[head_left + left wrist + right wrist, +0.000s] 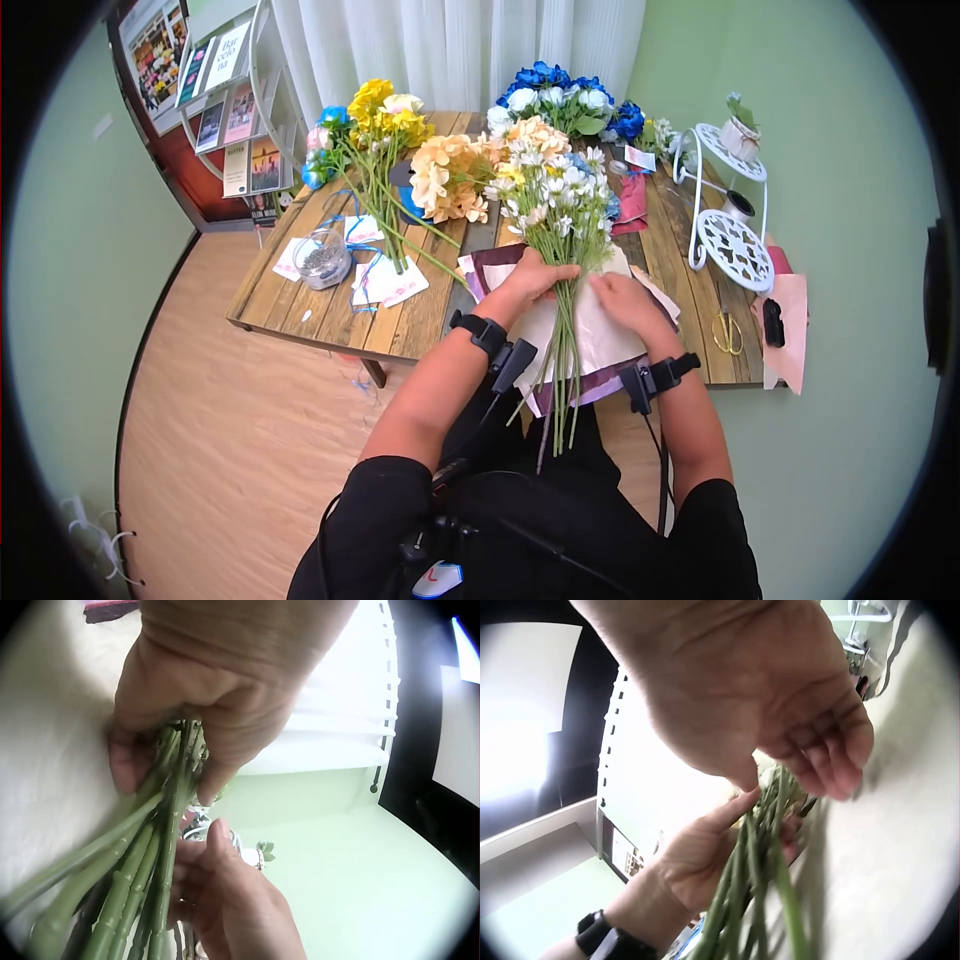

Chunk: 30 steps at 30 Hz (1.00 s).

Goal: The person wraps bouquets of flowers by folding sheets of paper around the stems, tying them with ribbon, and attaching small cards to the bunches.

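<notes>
A bunch of white daisy-like flowers (pixel 562 195) lies toward the far side of the table, its long green stems (pixel 564 350) pointing at the person. My left hand (pixel 538 276) grips these stems just below the blooms, thumb across the front; the left wrist view shows its fingers wrapped round them. On the other side, my right hand (pixel 628 300) is right beside the bunch with loosely bent fingers (pixel 821 761) and nothing in its grasp. Beneath both hands spreads cream wrapping paper (pixel 612 338) with dark purple sheets under it.
Peach flowers (pixel 447 178), yellow flowers (pixel 375 112) and blue flowers (pixel 545 82) lie along the back. At the left stand a clear jar (pixel 322 260) and white cards (pixel 392 284). A white metal stand (pixel 735 248), gold scissors (pixel 728 334) and pink paper (pixel 790 340) occupy the right.
</notes>
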Each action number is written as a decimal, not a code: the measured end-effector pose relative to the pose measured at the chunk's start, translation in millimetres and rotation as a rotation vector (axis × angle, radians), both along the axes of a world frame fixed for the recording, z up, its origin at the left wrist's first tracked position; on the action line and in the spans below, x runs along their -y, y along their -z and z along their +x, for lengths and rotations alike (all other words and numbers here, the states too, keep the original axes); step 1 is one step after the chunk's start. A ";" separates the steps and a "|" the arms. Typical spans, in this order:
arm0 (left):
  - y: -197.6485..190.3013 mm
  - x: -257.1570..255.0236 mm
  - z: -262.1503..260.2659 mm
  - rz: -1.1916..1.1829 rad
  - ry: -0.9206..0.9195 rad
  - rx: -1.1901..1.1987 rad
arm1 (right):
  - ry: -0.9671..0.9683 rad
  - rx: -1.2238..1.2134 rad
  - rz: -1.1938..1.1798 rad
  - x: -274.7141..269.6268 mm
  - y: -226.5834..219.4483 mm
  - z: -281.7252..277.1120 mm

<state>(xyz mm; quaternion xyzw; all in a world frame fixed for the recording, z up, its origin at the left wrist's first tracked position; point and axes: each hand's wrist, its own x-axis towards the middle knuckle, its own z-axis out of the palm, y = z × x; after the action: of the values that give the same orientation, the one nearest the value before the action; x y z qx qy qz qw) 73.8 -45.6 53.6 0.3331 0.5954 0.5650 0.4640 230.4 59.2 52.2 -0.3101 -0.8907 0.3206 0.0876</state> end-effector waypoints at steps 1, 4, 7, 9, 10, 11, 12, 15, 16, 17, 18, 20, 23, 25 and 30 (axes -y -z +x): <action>4.5 -1.0 0.5 0.041 -0.031 0.031 | 0.092 -0.025 0.261 -14.2 6.4 6.2; 9.8 -1.8 3.9 0.062 -0.090 0.094 | 0.313 0.043 0.401 -30.2 3.6 26.7; 14.4 -4.0 4.7 0.079 -0.095 0.149 | 0.358 0.240 0.218 -41.3 -2.6 32.7; 13.8 -4.6 5.1 0.117 -0.074 0.171 | 0.352 0.164 0.255 -55.1 16.5 36.9; 10.6 -2.6 6.9 0.105 -0.092 0.173 | 0.344 0.087 0.284 -54.1 17.9 35.3; 8.4 -1.2 7.4 0.091 -0.111 0.175 | 0.338 0.088 0.285 -55.8 17.0 33.6; 8.3 -1.0 6.7 0.091 -0.116 0.177 | 0.339 0.089 0.205 -57.5 15.8 32.8; 11.3 -2.0 6.8 0.092 -0.110 0.212 | 0.358 0.094 0.147 -51.7 4.3 31.7; 14.8 -3.2 8.5 0.113 -0.107 0.240 | 0.370 0.094 0.169 -50.0 4.6 26.3; 20.6 -4.4 9.4 0.133 -0.110 0.267 | 0.342 0.095 0.167 -52.4 10.9 23.1; 25.5 -7.1 10.0 0.175 -0.142 0.256 | 0.316 0.050 0.141 -60.6 20.8 24.1; 29.5 -9.1 12.7 0.191 -0.176 0.256 | 0.261 0.008 0.121 -81.3 40.9 24.3; 33.6 -12.9 15.4 0.210 -0.216 0.210 | 0.210 -0.121 0.131 -89.4 49.7 16.4; 40.8 -18.4 14.5 0.210 -0.243 0.165 | 0.253 -0.006 0.156 -80.3 35.5 17.5; 49.5 -13.5 -6.1 0.419 -0.280 -0.135 | 0.254 -0.085 0.269 -60.4 12.7 13.7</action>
<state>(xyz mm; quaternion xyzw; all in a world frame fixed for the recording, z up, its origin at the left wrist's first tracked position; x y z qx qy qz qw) 67.7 -32.1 4.0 0.3730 0.5355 0.7112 0.2612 244.1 119.7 39.5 -0.3917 -0.8747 0.1980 0.2056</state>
